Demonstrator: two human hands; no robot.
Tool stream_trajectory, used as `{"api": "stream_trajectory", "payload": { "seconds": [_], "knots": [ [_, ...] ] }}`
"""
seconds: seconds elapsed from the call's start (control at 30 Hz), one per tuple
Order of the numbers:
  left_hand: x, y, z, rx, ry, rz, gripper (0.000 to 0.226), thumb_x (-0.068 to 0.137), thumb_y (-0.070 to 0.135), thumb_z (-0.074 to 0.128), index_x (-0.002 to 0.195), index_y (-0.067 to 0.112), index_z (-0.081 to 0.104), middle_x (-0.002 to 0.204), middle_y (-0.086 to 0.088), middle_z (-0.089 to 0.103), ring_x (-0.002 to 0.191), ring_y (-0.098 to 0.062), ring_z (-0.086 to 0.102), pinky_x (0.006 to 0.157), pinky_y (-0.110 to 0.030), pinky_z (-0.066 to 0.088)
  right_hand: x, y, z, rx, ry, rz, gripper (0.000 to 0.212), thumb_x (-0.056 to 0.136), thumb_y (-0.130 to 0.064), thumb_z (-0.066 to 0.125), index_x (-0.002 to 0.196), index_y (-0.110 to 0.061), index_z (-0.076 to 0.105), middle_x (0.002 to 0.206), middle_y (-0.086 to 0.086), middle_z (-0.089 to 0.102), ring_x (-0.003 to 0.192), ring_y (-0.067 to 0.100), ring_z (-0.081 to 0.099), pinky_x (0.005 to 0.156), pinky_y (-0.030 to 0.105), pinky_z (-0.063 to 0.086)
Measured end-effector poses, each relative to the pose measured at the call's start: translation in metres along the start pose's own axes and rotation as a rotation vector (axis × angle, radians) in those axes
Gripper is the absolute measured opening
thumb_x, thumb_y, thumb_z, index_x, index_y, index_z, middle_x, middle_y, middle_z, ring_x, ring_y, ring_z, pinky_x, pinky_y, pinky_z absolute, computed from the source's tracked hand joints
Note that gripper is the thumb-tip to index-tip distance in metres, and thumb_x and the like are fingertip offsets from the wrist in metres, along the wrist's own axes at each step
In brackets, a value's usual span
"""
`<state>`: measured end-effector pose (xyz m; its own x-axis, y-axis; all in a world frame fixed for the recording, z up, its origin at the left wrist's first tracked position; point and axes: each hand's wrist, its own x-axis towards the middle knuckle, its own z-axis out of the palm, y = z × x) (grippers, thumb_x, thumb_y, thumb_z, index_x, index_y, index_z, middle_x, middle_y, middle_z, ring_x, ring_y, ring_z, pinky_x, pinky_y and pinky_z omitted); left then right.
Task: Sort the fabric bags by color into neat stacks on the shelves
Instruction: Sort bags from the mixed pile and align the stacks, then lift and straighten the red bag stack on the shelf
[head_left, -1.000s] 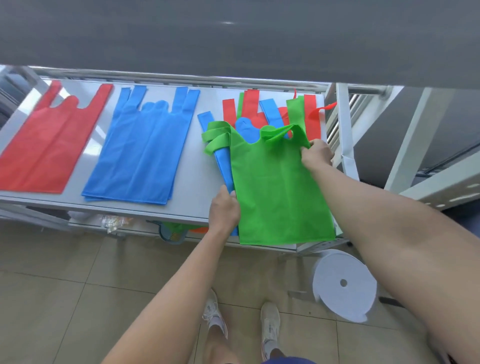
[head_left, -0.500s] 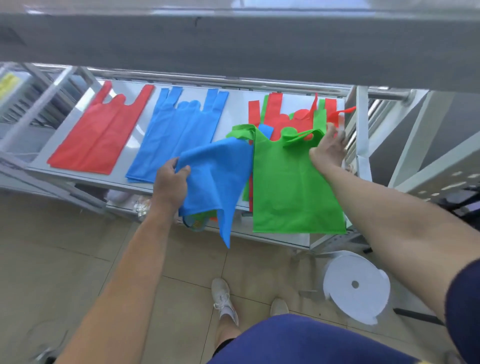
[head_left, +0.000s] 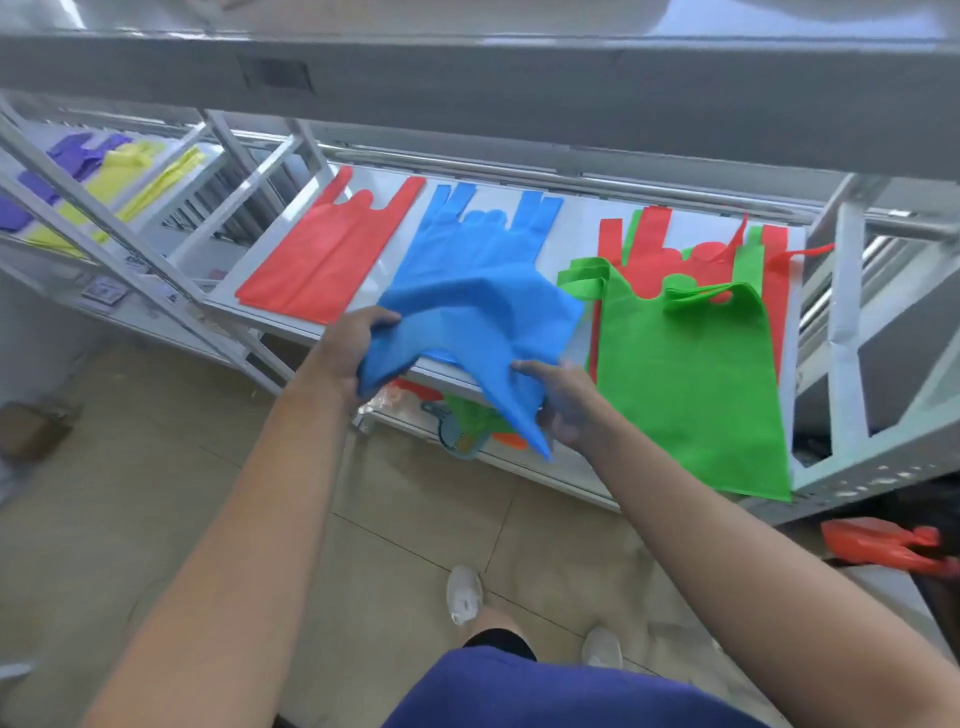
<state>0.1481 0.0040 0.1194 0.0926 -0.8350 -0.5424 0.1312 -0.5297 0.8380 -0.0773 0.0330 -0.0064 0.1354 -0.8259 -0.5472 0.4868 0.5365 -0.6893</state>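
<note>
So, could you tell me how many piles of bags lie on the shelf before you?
3: red pile at left, blue pile in the middle, mixed red-and-green pile at right; held blue bag excluded. Lower layers may be hidden.

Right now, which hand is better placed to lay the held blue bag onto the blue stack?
Probably left: the left hand grips the blue bag by a bunched edge beside the blue stack; the right hand only pinches its dangling corner.

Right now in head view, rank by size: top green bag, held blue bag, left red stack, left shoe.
1. green bag
2. held blue bag, red stack: alike; blue bunched, nearer
3. left shoe
</note>
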Motion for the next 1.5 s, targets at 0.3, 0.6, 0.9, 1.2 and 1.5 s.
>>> {"api": "stream_trajectory", "payload": {
  "seconds": [0.3, 0.6, 0.9, 1.2, 1.5],
  "knots": [
    [0.130, 0.016, -0.020, 0.084, -0.201, 0.120, 0.037, 0.098, 0.019, 0.066, 0.129, 0.000, 0.066, 0.118, -0.017, 0.072, 0.103, -0.032, 0.070, 0.086, -0.048, 0.060, 0.073, -0.086, 0.035, -0.479, 0.328, -0.387, 0.025, 0.093, -0.006, 0.069, 0.118, -0.007, 0.066, 0.110, 0.010, 0.074, 0.090, 0.023, 0.072, 0.086, 0.042, 0.061],
    [0.244, 0.131, -0.039, 0.123, -0.398, 0.464, 0.019, 0.093, 0.023, 0.076, 0.107, 0.010, 0.077, 0.108, -0.012, 0.078, 0.092, -0.021, 0.075, 0.083, -0.039, 0.062, 0.147, -0.193, 0.099, -0.287, 0.461, -0.645, 0.038, 0.084, -0.014, 0.071, 0.120, -0.004, 0.065, 0.123, 0.023, 0.071, 0.111, 0.043, 0.069, 0.091, 0.059, 0.058],
    [0.404, -0.054, -0.074, 0.613, -0.145, 0.153, 0.106, 0.036, 0.082, 0.087, 0.108, 0.006, 0.072, 0.105, -0.009, 0.077, 0.094, -0.029, 0.074, 0.080, -0.051, 0.063, 0.204, -0.045, 0.047, -0.554, 0.674, -0.139, 0.028, 0.090, -0.012, 0.075, 0.115, -0.009, 0.063, 0.107, 0.012, 0.073, 0.092, 0.028, 0.072, 0.073, 0.042, 0.058],
    [0.337, -0.013, -0.055, 0.701, -0.095, 0.298, 0.040, 0.084, 0.046, 0.079, 0.077, 0.023, 0.047, 0.087, -0.001, 0.047, 0.083, -0.020, 0.044, 0.073, -0.033, 0.037, 0.216, -0.043, 0.045, -0.611, 0.819, -0.328, 0.016, 0.095, -0.013, 0.062, 0.111, -0.019, 0.064, 0.113, 0.005, 0.071, 0.102, 0.028, 0.070, 0.090, 0.044, 0.060],
    [0.314, -0.017, -0.064, 1.012, 0.068, 0.319, 0.073, 0.079, 0.056, 0.079, 0.130, 0.012, 0.051, 0.131, -0.011, 0.055, 0.123, -0.033, 0.055, 0.097, -0.043, 0.046, 0.180, -0.016, 0.051, -0.914, 0.802, -0.285, 0.059, 0.092, -0.011, 0.061, 0.149, -0.012, 0.045, 0.131, 0.011, 0.058, 0.113, 0.025, 0.060, 0.089, 0.030, 0.048]
  ]
}}
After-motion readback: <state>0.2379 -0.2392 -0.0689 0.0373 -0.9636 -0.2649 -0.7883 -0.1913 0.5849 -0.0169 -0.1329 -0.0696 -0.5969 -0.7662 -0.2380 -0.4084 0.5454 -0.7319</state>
